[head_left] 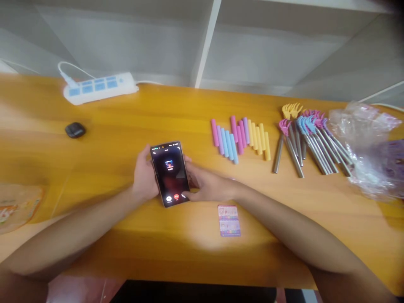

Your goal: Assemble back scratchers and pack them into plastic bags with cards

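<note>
A smartphone (170, 179) is held upright over the table between both my hands, its dark screen showing a call with a red hang-up button near the bottom. My left hand (144, 176) wraps round its left edge, thumb along the side. From the other side my right hand (206, 183) grips the lower right edge, and its thumb lies over the screen's bottom right corner. The fingers behind the phone are mostly hidden. Just below my right hand, a small pink and purple printed card (229, 221) lies flat on the table.
Pink, purple, blue and yellow tubes (241, 136) lie in rows. To their right are metal rods with coloured claw heads (311, 141) and crumpled clear plastic bags (362, 147). A white power strip (101, 89), a black case (75, 130) and a printed packet (20, 206) are on the left.
</note>
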The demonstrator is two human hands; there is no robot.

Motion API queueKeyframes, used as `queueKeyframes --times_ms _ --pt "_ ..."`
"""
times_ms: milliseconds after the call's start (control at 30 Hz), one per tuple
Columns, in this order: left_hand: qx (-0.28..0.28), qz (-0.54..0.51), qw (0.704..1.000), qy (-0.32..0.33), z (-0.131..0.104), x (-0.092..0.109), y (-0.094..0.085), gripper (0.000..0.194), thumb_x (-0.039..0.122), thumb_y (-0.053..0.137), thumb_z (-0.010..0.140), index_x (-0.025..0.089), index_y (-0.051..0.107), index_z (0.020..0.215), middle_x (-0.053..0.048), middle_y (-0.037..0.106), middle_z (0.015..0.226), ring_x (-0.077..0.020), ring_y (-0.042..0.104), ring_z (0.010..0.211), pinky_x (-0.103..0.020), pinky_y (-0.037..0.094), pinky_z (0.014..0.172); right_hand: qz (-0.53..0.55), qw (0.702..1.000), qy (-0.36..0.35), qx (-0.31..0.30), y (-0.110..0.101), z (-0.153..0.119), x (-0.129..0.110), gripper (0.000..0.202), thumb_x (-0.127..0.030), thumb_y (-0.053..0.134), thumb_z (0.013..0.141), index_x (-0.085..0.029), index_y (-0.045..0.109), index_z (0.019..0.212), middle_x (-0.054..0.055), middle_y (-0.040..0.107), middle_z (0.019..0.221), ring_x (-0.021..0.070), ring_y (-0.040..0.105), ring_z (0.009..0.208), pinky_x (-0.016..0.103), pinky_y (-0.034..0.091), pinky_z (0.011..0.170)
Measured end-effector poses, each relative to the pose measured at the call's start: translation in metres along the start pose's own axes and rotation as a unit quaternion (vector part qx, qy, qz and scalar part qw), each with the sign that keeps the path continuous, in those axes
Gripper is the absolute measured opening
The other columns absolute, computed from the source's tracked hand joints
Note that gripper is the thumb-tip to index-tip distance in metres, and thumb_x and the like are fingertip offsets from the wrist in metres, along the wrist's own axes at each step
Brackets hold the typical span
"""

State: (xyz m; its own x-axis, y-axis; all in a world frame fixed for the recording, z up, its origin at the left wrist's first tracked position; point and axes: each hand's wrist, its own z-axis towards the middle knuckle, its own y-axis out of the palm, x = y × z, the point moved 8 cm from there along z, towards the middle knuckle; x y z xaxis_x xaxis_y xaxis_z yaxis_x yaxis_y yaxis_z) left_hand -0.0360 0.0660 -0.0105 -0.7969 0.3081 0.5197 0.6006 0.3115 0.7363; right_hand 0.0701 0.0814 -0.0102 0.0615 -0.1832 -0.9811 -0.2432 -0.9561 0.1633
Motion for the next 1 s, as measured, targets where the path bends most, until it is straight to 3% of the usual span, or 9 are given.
queueKeyframes --times_ms 167,500,667,833,1000 --pt "0.004 -0.007 1.000 0.000 0.000 0.000 0.002 0.072 0.067 0.036 0.100 0.009 0.074 0.121 -0.021 0.081 0.108 -0.0404 0.076 0.107 -0.059 0.060 0.097 0.002 1.000 -0.015 0.000 0.000 0.001 -0.009 0.047 -0.026 0.071 0.096 -0.018 0.047 0.135 0.009 0.062 0.124 0.0203 0.062 0.119 0.043 0.053 0.111" --pt "0.006 0.002 1.000 0.012 -0.001 0.002 0.003 0.070 0.066 0.036 0.100 0.009 0.074 0.119 -0.020 0.081 0.107 -0.0393 0.076 0.107 -0.056 0.060 0.096 0.030 0.999 -0.021 -0.014 0.000 0.002 -0.014 0.056 -0.036 0.070 0.099 -0.016 0.047 0.146 0.013 0.059 0.138 0.0233 0.060 0.126 0.046 0.050 0.113" --pt "0.025 0.005 1.000 0.012 -0.001 0.002 0.002 0.071 0.065 0.033 0.101 0.010 0.076 0.116 -0.019 0.081 0.103 -0.0383 0.076 0.109 -0.054 0.060 0.097 -0.019 0.999 -0.031 -0.015 -0.006 0.001 -0.013 0.053 -0.040 0.061 0.104 -0.018 0.050 0.151 0.013 0.056 0.147 0.0264 0.051 0.140 0.049 0.042 0.122" --pt "0.040 0.013 0.999 0.019 0.000 0.002 0.001 0.075 0.067 0.029 0.101 0.009 0.076 0.114 -0.018 0.080 0.094 -0.0386 0.076 0.108 -0.054 0.060 0.098 -0.083 0.994 -0.042 0.057 -0.014 0.000 -0.014 0.044 -0.042 0.050 0.109 -0.020 0.057 0.147 0.009 0.054 0.151 0.0254 0.041 0.148 0.050 0.028 0.131" --pt "0.053 0.020 0.998 0.025 0.000 0.001 -0.001 0.073 0.069 0.035 0.099 0.010 0.076 0.111 -0.017 0.079 0.092 -0.0387 0.076 0.107 -0.053 0.059 0.098 -0.114 0.990 -0.030 0.084 -0.013 0.000 -0.014 0.043 -0.046 0.049 0.109 -0.017 0.062 0.138 0.010 0.060 0.142 0.0240 0.051 0.137 0.049 0.036 0.127"
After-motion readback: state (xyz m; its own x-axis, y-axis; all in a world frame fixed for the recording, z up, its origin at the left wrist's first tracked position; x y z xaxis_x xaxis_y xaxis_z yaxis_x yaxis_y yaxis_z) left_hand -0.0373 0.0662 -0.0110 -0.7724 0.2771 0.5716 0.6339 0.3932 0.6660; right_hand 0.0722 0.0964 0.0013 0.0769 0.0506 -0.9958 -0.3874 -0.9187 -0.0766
